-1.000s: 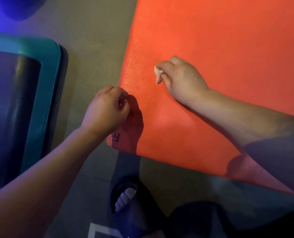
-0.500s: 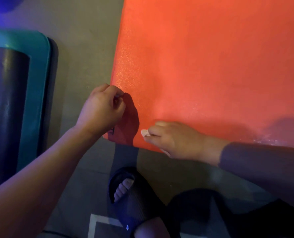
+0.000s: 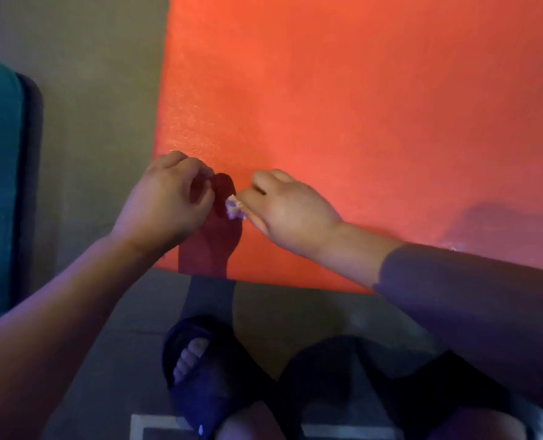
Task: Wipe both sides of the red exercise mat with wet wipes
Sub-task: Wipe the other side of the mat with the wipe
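We were mid-wipe atop the red mat [image 3: 359, 122], right hand [image 3: 291, 212] pinching the wet wipe [image 3: 233, 208] beside our curled left hand [image 3: 165, 201], its grip unclear; we judged the underside undone.

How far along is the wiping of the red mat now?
Done, it seems: a wet shine on the red mat near its front edge, at the right. In hand: the right hand pinches a wipe at the front left corner; the left hand is curled at the mat's edge. Left: how much of this side remains is unclear, and whether the other side is done cannot be told.
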{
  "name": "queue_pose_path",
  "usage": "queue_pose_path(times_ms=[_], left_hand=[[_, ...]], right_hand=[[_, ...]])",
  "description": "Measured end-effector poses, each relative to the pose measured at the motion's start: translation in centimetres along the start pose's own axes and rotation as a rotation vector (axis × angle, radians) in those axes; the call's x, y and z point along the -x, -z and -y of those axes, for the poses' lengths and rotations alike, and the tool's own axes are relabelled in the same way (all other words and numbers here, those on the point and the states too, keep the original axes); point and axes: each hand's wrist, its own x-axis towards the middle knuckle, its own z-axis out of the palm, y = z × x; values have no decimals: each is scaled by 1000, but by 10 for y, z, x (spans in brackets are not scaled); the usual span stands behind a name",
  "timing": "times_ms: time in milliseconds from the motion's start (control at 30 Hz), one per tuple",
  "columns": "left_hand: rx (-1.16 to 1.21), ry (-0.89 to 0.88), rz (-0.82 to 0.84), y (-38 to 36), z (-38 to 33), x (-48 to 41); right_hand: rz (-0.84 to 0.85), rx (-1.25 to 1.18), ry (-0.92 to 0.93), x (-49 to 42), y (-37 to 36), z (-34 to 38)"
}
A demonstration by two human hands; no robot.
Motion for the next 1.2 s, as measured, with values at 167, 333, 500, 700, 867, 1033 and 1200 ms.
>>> queue_pose_path(times_ms=[167, 333, 500, 700, 867, 1033, 1200], left_hand=[[-62, -102, 45, -16, -13, -13], [-132, -183, 48, -36, -33, -20], [-114, -224, 96, -54, -58, -25], [-131, -275, 87, -68, -78, -39], [-153, -286, 114, -72, -86, -44], [-167, -306, 127, -70, -81, -45], [-156, -276, 151, -65, -79, -38]], right_hand=[[229, -168, 243, 38, 15, -11], [-113, 2, -291, 42, 56, -106], [70, -150, -141, 94, 41, -71], [48, -178, -112, 94, 64, -94], [-129, -34, -342, 98, 61, -111], [287, -259, -125, 150, 56, -54], [-194, -17, -365, 102, 70, -137]])
